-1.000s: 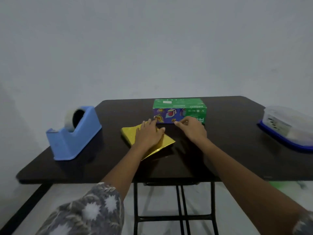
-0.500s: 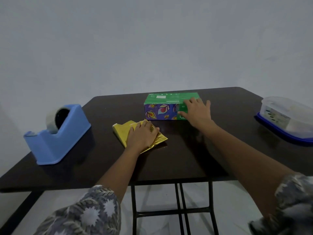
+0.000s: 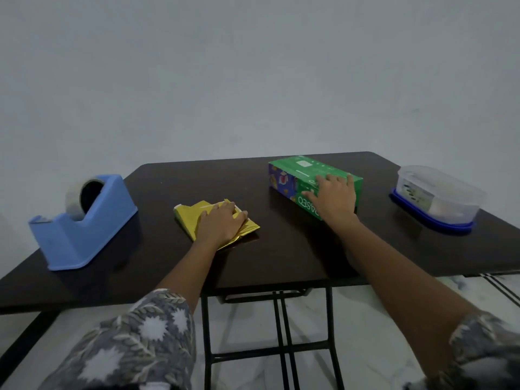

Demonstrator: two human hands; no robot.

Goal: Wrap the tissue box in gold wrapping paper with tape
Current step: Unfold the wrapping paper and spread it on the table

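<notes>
Left hand (image 3: 221, 225): I see it laid palm-down on the folded paper, fingers straight and together, pressing it flat rather than gripping.
Right hand (image 3: 334, 197): I see it spread over the near end of the box, fingers extended across the green top and thumb against the side facing me. It rests there flat; nothing is curled round the box.
Tissue box (image 3: 298, 167): right of centre in the frame, flat on the counter (image 3: 281, 249), turned at an angle so its far end points up and left. Green top, patterned purple side, unwrapped.
Gold wrapping paper (image 3: 188, 218): a folded packet at frame centre, under my left hand, well apart from the box.
Tape dispenser (image 3: 84, 229): blue, at the left edge of the counter, with a roll of tape (image 3: 73, 198) seated in it.
Plastic container (image 3: 433, 192): clear tub on a blue lid, far right of the frame, beside the box but not touching it.
Sleeves: patterned grey fabric at both lower corners.
</notes>
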